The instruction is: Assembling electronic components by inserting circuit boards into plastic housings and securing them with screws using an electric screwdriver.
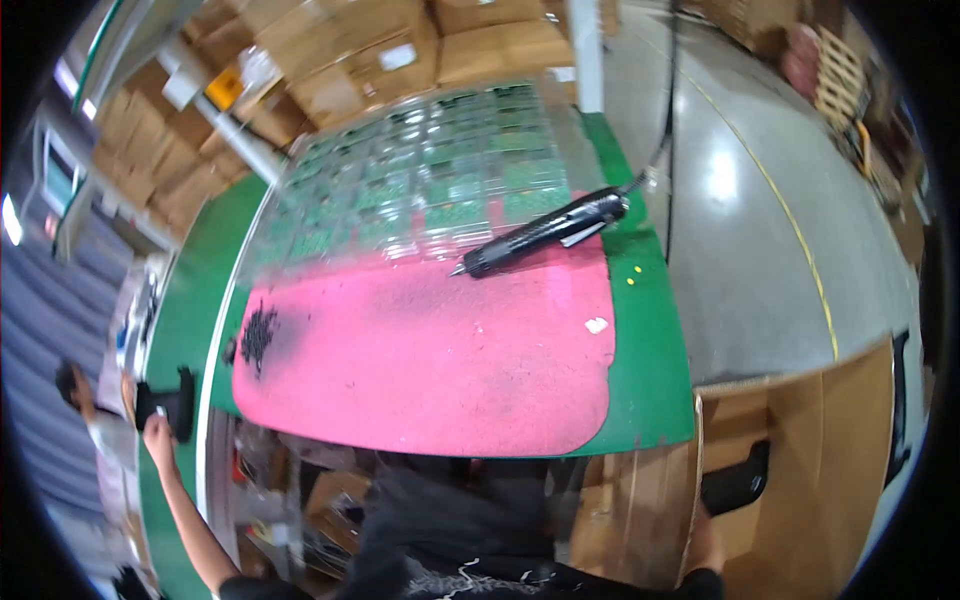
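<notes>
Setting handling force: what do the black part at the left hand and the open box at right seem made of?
Black part: probably moulded plastic, judging by its even dark finish, though painted metal is possible. Box: likely cardboard, matte brown with folded walls.

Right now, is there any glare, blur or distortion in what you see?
Head view: bright glare on the grey floor and the clear plastic tray; head view again: the yellow floor line curves, likely lens bending, and the corners go black; same head view: the left hand and its black part look soft, with fine detail lost.
</notes>
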Action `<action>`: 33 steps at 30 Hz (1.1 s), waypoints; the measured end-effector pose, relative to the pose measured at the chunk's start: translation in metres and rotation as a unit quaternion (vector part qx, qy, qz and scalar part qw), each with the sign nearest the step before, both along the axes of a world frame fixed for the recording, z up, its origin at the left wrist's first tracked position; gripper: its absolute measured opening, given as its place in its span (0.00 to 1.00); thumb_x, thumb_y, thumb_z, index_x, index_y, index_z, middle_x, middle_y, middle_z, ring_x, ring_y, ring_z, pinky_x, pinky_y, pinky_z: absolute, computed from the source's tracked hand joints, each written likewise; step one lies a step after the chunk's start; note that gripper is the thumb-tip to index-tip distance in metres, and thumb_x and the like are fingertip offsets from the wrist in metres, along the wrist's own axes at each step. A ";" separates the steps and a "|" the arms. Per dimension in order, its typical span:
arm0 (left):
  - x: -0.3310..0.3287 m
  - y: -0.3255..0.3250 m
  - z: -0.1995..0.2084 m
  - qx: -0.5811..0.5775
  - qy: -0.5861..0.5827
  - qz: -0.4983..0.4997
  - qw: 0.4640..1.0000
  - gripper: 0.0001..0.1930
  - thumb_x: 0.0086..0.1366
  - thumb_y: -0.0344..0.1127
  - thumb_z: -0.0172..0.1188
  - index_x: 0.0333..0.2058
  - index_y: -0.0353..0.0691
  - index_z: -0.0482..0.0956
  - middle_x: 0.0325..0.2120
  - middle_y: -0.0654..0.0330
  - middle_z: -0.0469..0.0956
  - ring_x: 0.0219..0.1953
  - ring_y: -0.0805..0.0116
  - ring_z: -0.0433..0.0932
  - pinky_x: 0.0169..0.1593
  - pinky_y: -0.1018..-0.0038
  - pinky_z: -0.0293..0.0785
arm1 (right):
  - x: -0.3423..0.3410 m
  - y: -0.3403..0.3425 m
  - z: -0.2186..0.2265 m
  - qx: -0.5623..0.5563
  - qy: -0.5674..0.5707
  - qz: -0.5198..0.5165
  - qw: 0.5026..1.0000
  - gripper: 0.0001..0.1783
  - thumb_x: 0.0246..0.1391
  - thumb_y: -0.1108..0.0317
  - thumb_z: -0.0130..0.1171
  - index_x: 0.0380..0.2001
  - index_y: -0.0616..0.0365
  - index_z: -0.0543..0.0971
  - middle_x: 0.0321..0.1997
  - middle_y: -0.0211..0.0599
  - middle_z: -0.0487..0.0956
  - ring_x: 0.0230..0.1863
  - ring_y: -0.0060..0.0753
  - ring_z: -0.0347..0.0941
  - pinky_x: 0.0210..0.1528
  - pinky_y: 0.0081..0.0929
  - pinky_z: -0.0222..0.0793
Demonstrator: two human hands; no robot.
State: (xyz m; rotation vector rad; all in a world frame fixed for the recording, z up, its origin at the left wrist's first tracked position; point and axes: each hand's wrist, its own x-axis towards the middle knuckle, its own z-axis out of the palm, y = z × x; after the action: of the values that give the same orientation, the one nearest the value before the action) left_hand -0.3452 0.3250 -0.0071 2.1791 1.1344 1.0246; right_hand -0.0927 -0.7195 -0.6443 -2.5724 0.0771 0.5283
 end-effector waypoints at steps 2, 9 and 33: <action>0.021 -0.024 0.026 0.095 0.042 -0.054 0.993 0.05 0.66 0.32 0.55 0.32 0.39 0.76 0.17 0.72 0.65 0.17 0.85 0.61 0.19 0.83 0.55 | 0.043 0.006 0.040 0.039 -0.009 0.016 0.999 0.17 0.60 0.59 0.48 0.42 0.59 0.79 0.37 0.42 0.81 0.34 0.41 0.75 0.40 0.41 0.72; 0.123 -0.112 0.021 0.104 0.227 -0.166 0.954 0.07 0.64 0.31 0.55 0.35 0.33 0.78 0.27 0.61 0.77 0.30 0.75 0.75 0.33 0.77 0.71 | 0.059 0.002 0.076 0.172 0.014 -0.008 0.985 0.15 0.60 0.59 0.50 0.40 0.58 0.78 0.36 0.39 0.80 0.34 0.37 0.73 0.39 0.38 0.71; 0.364 -0.242 0.020 0.062 0.197 -0.522 0.827 0.08 0.63 0.30 0.53 0.35 0.32 0.78 0.29 0.55 0.80 0.31 0.64 0.79 0.38 0.71 0.74 | -0.059 -0.046 0.331 0.559 -0.066 -0.358 0.745 0.10 0.57 0.59 0.56 0.30 0.54 0.76 0.30 0.28 0.75 0.34 0.25 0.69 0.36 0.28 0.67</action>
State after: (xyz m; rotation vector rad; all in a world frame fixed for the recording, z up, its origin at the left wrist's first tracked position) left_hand 0.0185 0.0827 0.0127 2.6058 -0.1325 0.1468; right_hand -0.1516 -0.7656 -0.3130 -1.2187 0.5051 0.0165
